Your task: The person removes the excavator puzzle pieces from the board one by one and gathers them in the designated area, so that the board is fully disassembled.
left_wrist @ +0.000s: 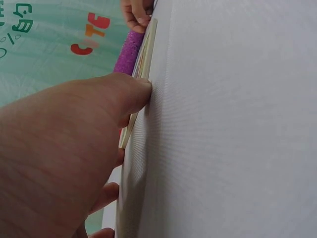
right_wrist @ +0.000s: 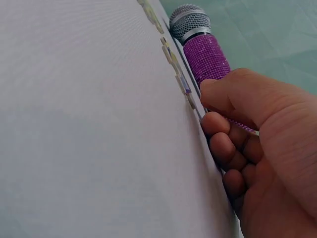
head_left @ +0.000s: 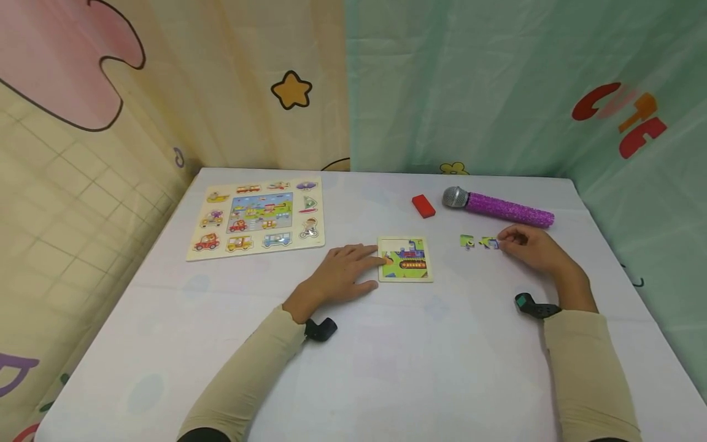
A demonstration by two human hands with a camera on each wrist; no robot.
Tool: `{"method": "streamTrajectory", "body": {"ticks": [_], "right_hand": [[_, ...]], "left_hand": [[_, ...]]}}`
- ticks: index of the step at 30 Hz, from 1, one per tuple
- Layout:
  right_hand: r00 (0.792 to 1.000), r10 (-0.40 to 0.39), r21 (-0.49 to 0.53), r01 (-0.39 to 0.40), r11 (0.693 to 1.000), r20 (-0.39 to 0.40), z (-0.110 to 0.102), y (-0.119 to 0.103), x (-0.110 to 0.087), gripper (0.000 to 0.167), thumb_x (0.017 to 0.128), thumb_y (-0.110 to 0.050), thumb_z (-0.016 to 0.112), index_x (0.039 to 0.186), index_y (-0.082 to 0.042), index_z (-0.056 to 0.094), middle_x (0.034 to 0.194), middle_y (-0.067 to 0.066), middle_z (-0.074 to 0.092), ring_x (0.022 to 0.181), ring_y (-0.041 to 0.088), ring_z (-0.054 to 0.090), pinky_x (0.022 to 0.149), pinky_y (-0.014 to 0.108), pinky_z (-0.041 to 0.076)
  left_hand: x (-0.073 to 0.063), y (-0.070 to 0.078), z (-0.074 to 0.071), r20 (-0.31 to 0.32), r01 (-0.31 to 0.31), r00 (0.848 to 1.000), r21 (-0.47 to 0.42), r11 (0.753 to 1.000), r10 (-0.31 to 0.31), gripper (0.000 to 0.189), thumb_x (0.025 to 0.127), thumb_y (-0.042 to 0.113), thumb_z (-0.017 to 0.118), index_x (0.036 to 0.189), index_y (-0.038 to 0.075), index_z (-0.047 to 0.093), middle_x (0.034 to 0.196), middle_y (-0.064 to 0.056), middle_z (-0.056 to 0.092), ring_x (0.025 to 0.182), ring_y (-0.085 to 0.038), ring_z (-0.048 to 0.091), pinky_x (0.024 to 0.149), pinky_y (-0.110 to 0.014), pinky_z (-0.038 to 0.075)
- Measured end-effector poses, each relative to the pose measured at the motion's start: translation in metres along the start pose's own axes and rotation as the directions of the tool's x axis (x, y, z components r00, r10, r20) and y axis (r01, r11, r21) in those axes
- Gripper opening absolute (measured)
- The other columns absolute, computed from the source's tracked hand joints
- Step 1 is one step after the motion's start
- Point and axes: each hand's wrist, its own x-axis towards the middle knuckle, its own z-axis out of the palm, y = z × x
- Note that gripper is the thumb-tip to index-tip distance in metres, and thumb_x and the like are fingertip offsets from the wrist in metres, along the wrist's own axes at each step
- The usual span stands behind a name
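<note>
My left hand [head_left: 345,273] lies spread at the left side of a small square puzzle board [head_left: 405,281] with a tracked vehicle picture. Its index finger reaches over the board's left edge; in the left wrist view the thumb overlaps the board's side. Away to the right, my right hand [head_left: 530,248] has loosely curled fingers, its fingertips right at a loose puzzle piece [head_left: 489,243]. A gap shows between thumb and index finger in the right wrist view, with nothing held there. Another green puzzle piece [head_left: 466,241] lies just left of it.
A purple glittery microphone [head_left: 508,210] lies behind my right hand. Left of it is a red block [head_left: 423,206]. A larger puzzle board [head_left: 254,244] with vehicle pictures sits at the back left of the white table [head_left: 431,374]. Printed curtains [head_left: 469,92] hang around it.
</note>
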Motion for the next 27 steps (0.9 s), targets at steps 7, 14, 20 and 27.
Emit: {"method": "streamTrajectory", "body": {"ticks": [7,14,20,27], "right_hand": [[0.993,-0.109,-0.065,0.107,0.992,-0.034,0.001,-0.021,0.002,0.021,0.1,-0.009,0.062,0.117,0.004,0.064,0.106,0.019,0.064,0.096,0.03,0.054,0.078,0.028,0.044],[0.973,-0.205,-0.08,0.213,0.974,0.106,0.024,-0.085,0.023,0.025,0.098,-0.003,0.064,0.123,0.001,0.065,0.115,0.017,0.064,0.106,0.034,0.057,0.088,0.051,0.048],[0.902,-0.311,-0.093,0.352,0.931,0.299,0.067,-0.122,0.049,0.034,0.098,0.005,0.056,0.125,-0.01,0.07,0.12,0.01,0.062,0.117,0.031,0.055,0.102,0.051,0.044],[0.868,-0.337,-0.137,0.409,0.902,0.365,0.087,-0.133,0.063,0.036,0.093,0.011,0.058,0.114,-0.013,0.074,0.11,0.01,0.058,0.107,0.028,0.052,0.096,0.046,0.046]], "left_hand": [[0.001,-0.001,0.002,0.008,0.001,1.0,0.0,1.0,-0.001,0.055,0.1,0.052,0.055,0.153,0.038,0.045,0.163,0.004,0.032,0.147,-0.025,0.028,0.113,-0.05,0.028],[0.0,0.0,0.001,0.015,0.007,1.0,-0.001,1.0,-0.007,0.055,0.101,0.051,0.055,0.153,0.038,0.045,0.163,0.004,0.032,0.148,-0.025,0.027,0.113,-0.05,0.027],[0.001,0.0,0.0,0.026,0.019,0.999,-0.01,1.0,-0.019,0.055,0.101,0.051,0.056,0.153,0.038,0.045,0.163,0.004,0.032,0.148,-0.026,0.027,0.113,-0.051,0.027],[0.001,-0.001,0.0,0.023,0.01,1.0,-0.002,1.0,-0.01,0.055,0.101,0.052,0.055,0.153,0.038,0.045,0.163,0.003,0.032,0.147,-0.026,0.028,0.113,-0.051,0.028]]}}
